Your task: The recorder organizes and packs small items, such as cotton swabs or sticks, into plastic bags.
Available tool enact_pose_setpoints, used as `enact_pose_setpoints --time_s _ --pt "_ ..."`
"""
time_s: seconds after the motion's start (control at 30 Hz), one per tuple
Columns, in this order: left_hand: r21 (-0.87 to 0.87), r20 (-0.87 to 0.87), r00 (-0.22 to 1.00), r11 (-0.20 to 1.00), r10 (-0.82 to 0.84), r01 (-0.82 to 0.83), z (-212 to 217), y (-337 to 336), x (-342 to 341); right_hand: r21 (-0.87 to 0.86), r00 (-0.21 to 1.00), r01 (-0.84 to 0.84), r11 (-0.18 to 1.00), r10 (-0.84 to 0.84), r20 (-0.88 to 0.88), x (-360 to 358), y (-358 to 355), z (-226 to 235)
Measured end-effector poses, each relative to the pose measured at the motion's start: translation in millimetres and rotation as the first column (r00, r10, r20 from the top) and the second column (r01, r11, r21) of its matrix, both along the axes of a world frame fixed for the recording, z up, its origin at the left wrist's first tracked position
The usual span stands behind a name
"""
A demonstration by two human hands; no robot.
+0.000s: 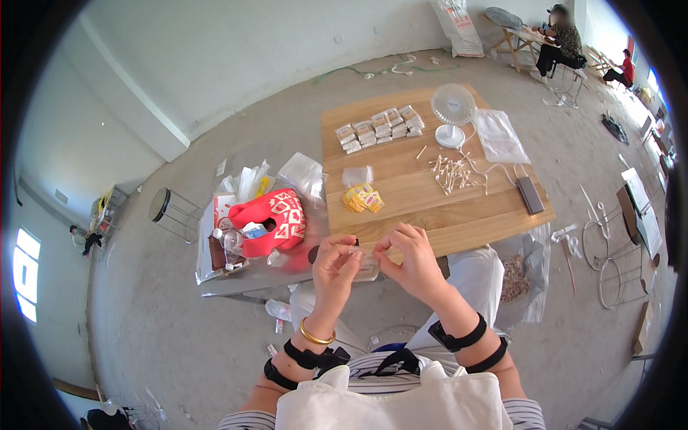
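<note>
- Small clear plastic packet (367,266), thin and glossy, pinched between left hand (334,266) and right hand (407,259) above near edge of pale wooden table (430,215).
- Contents blurred, perhaps cotton swabs (453,172).

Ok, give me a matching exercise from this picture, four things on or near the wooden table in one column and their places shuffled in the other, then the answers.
Things:
1. small white fan
2. yellow packets
3. red bag
4. small clear bag

Places:
A. held between both hands, in front of the table's near edge
B. far end of the wooden table, upright
C. on the low surface left of the table
D. near the table's left edge, in a loose pile

Pairs: 1-B, 2-D, 3-C, 4-A
</note>
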State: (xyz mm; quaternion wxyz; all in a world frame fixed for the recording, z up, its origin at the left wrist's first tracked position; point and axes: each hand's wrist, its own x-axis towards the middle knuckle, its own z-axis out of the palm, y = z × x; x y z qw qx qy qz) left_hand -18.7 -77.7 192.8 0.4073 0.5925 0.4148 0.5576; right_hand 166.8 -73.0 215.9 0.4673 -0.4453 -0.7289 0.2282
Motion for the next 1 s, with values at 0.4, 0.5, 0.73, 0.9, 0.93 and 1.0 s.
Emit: enact_pose_setpoints --time_s 0.4,0.5,0.73,0.9,0.93,1.0 --pt "-0.212 0.076 0.997 0.977 -0.006 0.022 -12 14 5 -0.357 0.981 -0.066 0.932 -0.005 -0.196 21 11 -24" --pt "-0.145 -0.023 0.999 0.988 0.040 -0.043 -22 18 6 -0.328 0.973 -0.061 0.943 -0.018 -0.231 26 14 -31" --pt "-0.365 0.007 0.999 0.930 -0.033 0.033 -46 38 10 -0.454 0.866 -0.099 0.885 -0.148 -0.477 21 35 -88" --pt "-0.397 0.110 0.991 0.911 -0.075 0.113 -92 55 25 -0.503 0.912 0.028 0.864 -0.228 -0.341 18 54 -131" --pt "-0.404 0.116 0.990 0.907 -0.075 0.116 -99 59 27 -0.573 0.874 0.008 0.819 -0.284 -0.395 18 57 -138" --pt "-0.487 0.089 0.993 0.867 -0.077 0.111 -113 67 32 -0.644 0.832 -0.016 0.765 -0.348 -0.433 19 62 -154"
